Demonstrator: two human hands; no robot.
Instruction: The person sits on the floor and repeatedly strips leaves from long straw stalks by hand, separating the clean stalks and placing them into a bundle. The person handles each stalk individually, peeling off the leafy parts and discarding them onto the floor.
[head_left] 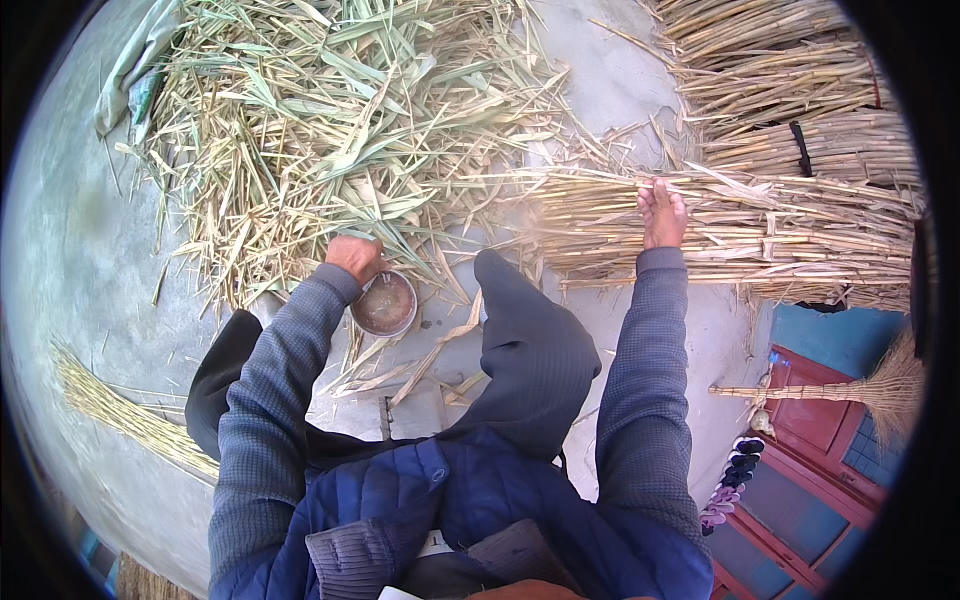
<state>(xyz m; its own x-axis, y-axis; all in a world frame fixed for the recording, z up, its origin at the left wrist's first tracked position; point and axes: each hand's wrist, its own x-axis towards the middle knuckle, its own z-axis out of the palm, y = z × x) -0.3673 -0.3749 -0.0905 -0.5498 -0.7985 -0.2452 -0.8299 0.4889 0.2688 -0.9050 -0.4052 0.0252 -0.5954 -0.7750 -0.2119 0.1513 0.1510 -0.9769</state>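
Gripping the rim of a small round bowl (384,304) beside the loose leaf pile (330,120), left hand (354,256) curled, fingertips hidden. Resting flat and open on bundled stalks (760,225), right hand (661,213); bowl contents unclear.

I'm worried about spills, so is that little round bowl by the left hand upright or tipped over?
Upright. The bowl sits on the concrete with its round mouth facing up, brownish inside; the left hand rests at its rim.
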